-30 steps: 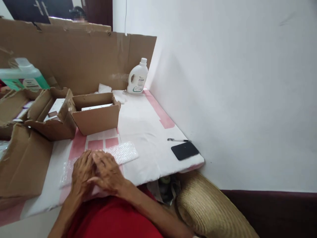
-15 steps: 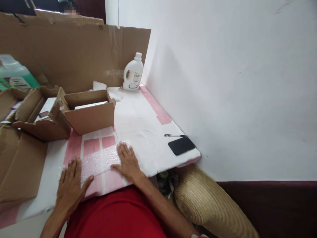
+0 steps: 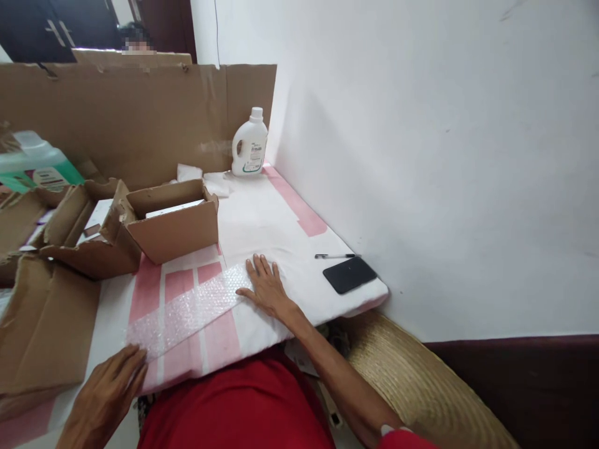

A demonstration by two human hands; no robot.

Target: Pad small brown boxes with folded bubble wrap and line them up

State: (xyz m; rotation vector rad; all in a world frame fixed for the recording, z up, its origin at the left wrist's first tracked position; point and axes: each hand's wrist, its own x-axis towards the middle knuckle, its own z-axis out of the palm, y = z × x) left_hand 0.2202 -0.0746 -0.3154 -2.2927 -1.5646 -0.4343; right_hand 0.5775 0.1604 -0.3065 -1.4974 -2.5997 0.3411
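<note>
A strip of clear bubble wrap point(image 3: 187, 312) lies flat and slantwise on the table, over the pink and white cloth. My right hand point(image 3: 267, 288) rests palm down on its right end, fingers spread, open. At the strip's lower left end is my left hand point(image 3: 110, 386), its fingers drawn together with the thumb beside them, closed at the corner of the wrap. The fingertips there partly hide that corner.
Cardboard boxes point(image 3: 173, 234) holding white items stand at the left. Behind them are a bottle of green liquid point(image 3: 42, 171) and a white jug point(image 3: 250, 146), before a cardboard panel point(image 3: 140, 118). A phone point(image 3: 349, 275) and a pen point(image 3: 334, 256) lie by the wall.
My left hand has moved down and left from lying flat on the wrap, closing at its end. My right hand has shifted right. More of the strip shows. The view has tilted up slightly.
</note>
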